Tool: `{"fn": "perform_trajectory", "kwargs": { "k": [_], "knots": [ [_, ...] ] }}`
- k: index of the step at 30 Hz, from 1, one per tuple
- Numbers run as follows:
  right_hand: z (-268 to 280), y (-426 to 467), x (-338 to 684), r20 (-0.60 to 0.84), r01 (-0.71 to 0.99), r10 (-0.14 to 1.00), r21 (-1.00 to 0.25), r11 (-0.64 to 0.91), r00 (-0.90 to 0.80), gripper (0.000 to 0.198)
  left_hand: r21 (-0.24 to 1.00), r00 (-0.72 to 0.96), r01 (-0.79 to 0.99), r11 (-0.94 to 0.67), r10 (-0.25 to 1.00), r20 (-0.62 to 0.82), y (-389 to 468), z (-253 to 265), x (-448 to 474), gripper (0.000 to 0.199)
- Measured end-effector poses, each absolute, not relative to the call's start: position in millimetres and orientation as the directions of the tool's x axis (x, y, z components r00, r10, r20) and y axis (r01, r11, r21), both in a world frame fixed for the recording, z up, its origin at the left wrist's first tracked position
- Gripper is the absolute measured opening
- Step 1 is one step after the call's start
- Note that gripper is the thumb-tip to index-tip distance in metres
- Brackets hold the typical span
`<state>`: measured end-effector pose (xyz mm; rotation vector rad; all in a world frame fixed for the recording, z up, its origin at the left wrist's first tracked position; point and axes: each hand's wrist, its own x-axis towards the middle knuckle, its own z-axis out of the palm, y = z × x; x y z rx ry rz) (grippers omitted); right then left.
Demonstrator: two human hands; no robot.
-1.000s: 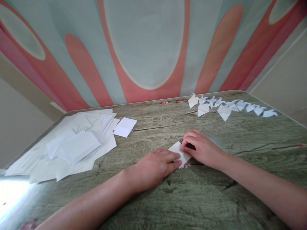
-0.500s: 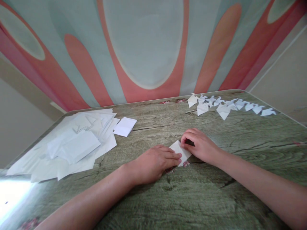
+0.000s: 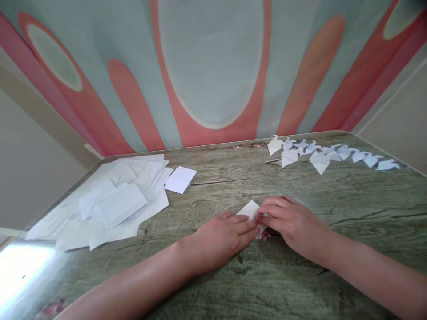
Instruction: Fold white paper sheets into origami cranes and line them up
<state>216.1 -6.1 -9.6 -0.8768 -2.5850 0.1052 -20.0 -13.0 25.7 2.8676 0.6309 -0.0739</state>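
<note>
A small folded piece of white paper (image 3: 249, 210) lies on the table between my hands, turned so one corner points away from me. My left hand (image 3: 225, 238) rests on it with the fingers stretched out flat, covering its near left part. At its right edge my right hand (image 3: 293, 226) is closed, thumb and fingertips pinching the paper. The fingers of both hands nearly meet there and hide much of the sheet.
Loose white sheets (image 3: 116, 204) form a wide pile at the left. Beside it sits a small stack of paper squares (image 3: 180, 179). Several folded paper birds (image 3: 320, 161) line the back right of the wooden table (image 3: 213, 178). A patterned wall covering (image 3: 213, 66) rises behind.
My right hand has come down and closed in on the paper's right edge, beside my left fingertips. My left hand stays flat on the paper. The whole view has shifted slightly.
</note>
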Motion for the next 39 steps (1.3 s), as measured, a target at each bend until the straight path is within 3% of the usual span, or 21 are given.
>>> {"fn": "perform_trajectory", "kwargs": {
  "k": [5, 10, 18, 22, 25, 28, 33, 36, 39],
  "knots": [
    [-5.3, -6.4, 224.0, 0.234, 0.626, 0.622, -0.065, 0.777, -0.748, 0.034, 0.173, 0.910, 0.413, -0.894, 0.401, -0.102, -15.7, 25.0, -21.2, 0.044],
    [-10.7, 1.4, 237.1, 0.132, 0.689, 0.690, -0.062, 0.723, -0.712, 0.061, 0.201, 0.907, 0.420, -0.885, 0.416, -0.064, -15.2, 25.7, -22.6, 0.043],
    [-15.8, 10.4, 240.2, 0.102, 0.725, 0.734, -0.117, 0.679, -0.671, 0.056, 0.290, 0.907, 0.411, -0.864, 0.419, -0.037, -13.2, 29.0, -23.4, 0.045],
    [-15.7, 12.6, 237.3, 0.119, 0.726, 0.743, -0.158, 0.669, -0.658, 0.059, 0.424, 0.912, 0.380, -0.822, 0.408, -0.025, -6.9, 31.7, -28.2, 0.040],
    [-16.9, 16.0, 235.3, 0.141, 0.695, 0.720, -0.190, 0.693, -0.679, 0.065, 0.538, 0.841, 0.430, -0.725, 0.538, 0.052, 4.3, 32.7, -21.5, 0.040],
    [-19.7, 19.3, 233.8, 0.183, 0.648, 0.682, -0.212, 0.731, -0.708, 0.060, 0.488, 0.730, 0.533, -0.691, 0.668, 0.149, 19.6, 29.9, -3.5, 0.040],
    [-29.4, 26.8, 234.7, 0.362, 0.610, 0.708, -0.360, 0.706, -0.606, 0.042, 0.357, 0.761, 0.616, -0.702, 0.648, -0.039, 40.2, 23.4, 17.9, 0.062],
    [-35.1, 32.1, 235.1, 0.420, 0.630, 0.789, -0.477, 0.613, -0.449, 0.034, 0.323, 0.730, 0.665, -0.674, 0.679, -0.086, 44.0, 21.5, 15.3, 0.059],
    [-37.7, 33.9, 232.9, 0.424, 0.632, 0.811, -0.513, 0.581, -0.402, 0.027, 0.329, 0.691, 0.704, -0.629, 0.713, -0.117, 43.8, 20.4, 8.8, 0.049]
  ]
}}
